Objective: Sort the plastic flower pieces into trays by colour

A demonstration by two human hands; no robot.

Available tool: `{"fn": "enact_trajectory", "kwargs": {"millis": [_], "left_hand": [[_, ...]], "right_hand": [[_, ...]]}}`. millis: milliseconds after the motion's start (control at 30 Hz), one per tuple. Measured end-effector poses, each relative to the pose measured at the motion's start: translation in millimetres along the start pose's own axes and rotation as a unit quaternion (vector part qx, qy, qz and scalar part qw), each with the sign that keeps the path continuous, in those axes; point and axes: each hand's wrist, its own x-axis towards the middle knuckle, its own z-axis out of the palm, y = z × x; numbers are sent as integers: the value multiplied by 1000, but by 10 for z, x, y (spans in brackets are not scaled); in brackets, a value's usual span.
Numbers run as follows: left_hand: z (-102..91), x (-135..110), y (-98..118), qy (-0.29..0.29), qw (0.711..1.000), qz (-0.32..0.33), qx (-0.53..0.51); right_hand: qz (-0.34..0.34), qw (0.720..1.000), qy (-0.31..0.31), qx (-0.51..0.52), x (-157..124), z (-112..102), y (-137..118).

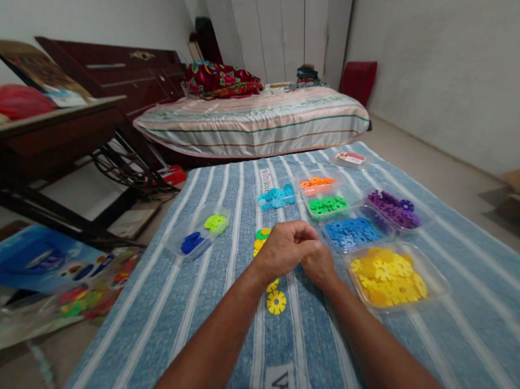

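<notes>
My left hand (282, 248) and my right hand (319, 261) meet above the middle of the cloth, fingers bent and pressed together. Whatever they may pinch is hidden behind the fingers. Partly covered by my left hand lie green and yellow notched plastic discs (262, 234). A yellow flower-shaped disc (276, 302) rests flat below my left wrist. Just right of my right hand stand a clear tub of blue discs (353, 232) and a larger clear tub of yellow discs (389, 277). A bit of blue shows beneath my hands.
Farther back stand clear tubs with light blue (276, 196), orange (316, 184), green (328, 206) and purple discs (391, 208). On the left, another tub (198, 237) holds dark blue and lime discs. The striped blue cloth (218, 297) covers the table; a bed (255, 121) is beyond.
</notes>
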Motion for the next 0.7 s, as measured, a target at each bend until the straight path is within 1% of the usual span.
{"fn": "enact_trajectory", "kwargs": {"millis": [100, 167, 267, 333, 400, 500, 700], "left_hand": [[-191, -113, -223, 14, 995, -41, 92], [-285, -214, -412, 22, 983, -66, 169], [-369, -368, -640, 24, 954, -100, 282], [-399, -454, -725, 30, 928, -116, 352], [-416, -519, -768, 37, 905, -128, 403], [-426, -578, -796, 30, 890, -142, 432], [-434, -600, -825, 14, 898, -148, 413]], "right_hand": [[-13, 1000, 1, 5, 5, -33, -49], [-19, 1000, 8, 7, 7, -40, -67], [-19, 1000, 10, 11, 5, -36, -63], [-17, 1000, 5, 14, 1, -30, -48], [-12, 1000, 4, 15, -3, -27, -36], [-9, 1000, 9, 16, -10, -25, -39], [-13, 1000, 11, 15, -11, -28, -54]]}}
